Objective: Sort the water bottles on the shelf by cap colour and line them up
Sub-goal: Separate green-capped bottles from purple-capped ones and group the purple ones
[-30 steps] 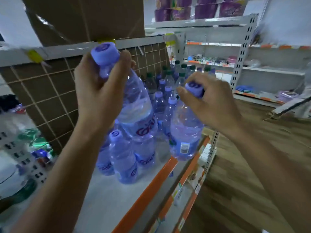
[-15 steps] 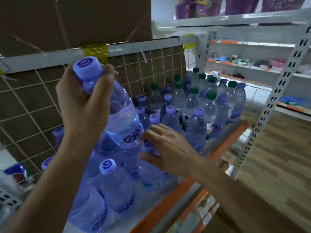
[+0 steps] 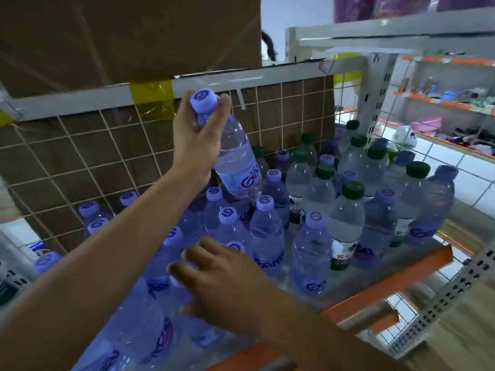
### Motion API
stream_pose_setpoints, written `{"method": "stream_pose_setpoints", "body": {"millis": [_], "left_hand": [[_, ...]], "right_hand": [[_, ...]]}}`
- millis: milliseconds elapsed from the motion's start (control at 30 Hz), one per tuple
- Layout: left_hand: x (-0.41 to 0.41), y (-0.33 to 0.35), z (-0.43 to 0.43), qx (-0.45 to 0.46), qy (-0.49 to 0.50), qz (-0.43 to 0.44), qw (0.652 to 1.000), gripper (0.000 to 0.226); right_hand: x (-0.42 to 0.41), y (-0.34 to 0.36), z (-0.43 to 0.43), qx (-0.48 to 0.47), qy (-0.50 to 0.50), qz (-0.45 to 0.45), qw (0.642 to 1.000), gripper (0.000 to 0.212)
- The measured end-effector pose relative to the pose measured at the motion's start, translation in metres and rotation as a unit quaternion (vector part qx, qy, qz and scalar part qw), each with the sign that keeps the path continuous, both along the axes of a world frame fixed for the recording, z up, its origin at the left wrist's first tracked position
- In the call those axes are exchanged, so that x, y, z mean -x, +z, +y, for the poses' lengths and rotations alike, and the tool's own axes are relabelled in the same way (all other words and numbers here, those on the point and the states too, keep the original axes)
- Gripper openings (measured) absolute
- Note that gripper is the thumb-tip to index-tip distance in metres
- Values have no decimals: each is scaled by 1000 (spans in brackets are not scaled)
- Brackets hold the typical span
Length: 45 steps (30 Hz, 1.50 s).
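My left hand (image 3: 197,140) grips a purple-capped water bottle (image 3: 235,162) by its neck and holds it tilted above the shelf. Below it stand several purple-capped bottles (image 3: 265,231) on the left and front of the shelf. Green-capped bottles (image 3: 348,220) are grouped toward the back right, mixed with a few purple-capped ones (image 3: 380,223). My right hand (image 3: 225,282) lies with spread fingers on the tops of the front purple-capped bottles, holding nothing. Its palm hides the bottles under it.
A wire grid with brown backing (image 3: 107,162) closes the shelf's rear. A cardboard box (image 3: 128,36) sits on the shelf above. The shelf's orange front edge (image 3: 388,285) runs at lower right, with a perforated upright (image 3: 439,303) beside it. More shelving (image 3: 444,103) stands beyond.
My left hand has carried its bottle right and further over the shelf. My right hand let go of the bottle it held a second ago and now rests on the front bottles.
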<state>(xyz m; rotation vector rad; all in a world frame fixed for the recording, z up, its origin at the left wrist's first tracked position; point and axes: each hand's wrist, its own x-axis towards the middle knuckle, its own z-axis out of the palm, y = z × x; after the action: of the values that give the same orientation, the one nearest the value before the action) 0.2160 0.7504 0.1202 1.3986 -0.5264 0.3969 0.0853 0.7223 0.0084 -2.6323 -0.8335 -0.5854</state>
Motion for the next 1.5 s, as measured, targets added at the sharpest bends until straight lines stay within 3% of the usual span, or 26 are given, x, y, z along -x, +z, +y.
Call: {"method": "stream_pose_setpoints", "body": {"millis": [100, 200, 333, 467, 600, 800, 1033, 1100, 1200, 1233, 1367, 1500], "left_hand": [[-13, -19, -17, -57, 2, 15, 998, 16], [-21, -39, -21, -139, 11, 35, 990, 14], [-27, -52, -19, -303, 42, 57, 950, 23], [-31, -42, -17, -463, 86, 57, 880, 30], [-35, -46, -21, -586, 117, 4, 802, 46], [-43, -55, -31, -679, 106, -34, 725, 45], [-58, -66, -43, -768, 55, -57, 636, 44], [-63, -58, -49, -763, 68, -48, 642, 50], [-80, -47, -60, -669, 150, -49, 726, 52], [-87, -45, -65, -652, 170, -40, 738, 53], [-106, -56, -85, -695, 123, 45, 707, 52], [-114, -67, -87, -664, 124, 59, 735, 50]], "right_hand": [[2, 9, -29, 4, 34, 9, 999, 32], [-6, 18, -63, 17, -2, -12, 1000, 33], [-18, 38, -99, 17, -70, -51, 996, 35], [-36, 61, -127, 49, -157, -30, 986, 29], [-48, 71, -158, 69, -222, 21, 972, 29], [-65, 85, -193, 79, -277, 135, 948, 28], [-84, 87, -219, 96, -265, 250, 926, 49], [-88, 83, -224, 100, -258, 282, 919, 53], [-94, 78, -229, 99, -255, 310, 910, 54], [-96, 77, -230, 92, -253, 311, 912, 47], [-98, 75, -231, 35, -243, 288, 926, 39], [-96, 70, -232, -11, -230, 260, 938, 40]]}}
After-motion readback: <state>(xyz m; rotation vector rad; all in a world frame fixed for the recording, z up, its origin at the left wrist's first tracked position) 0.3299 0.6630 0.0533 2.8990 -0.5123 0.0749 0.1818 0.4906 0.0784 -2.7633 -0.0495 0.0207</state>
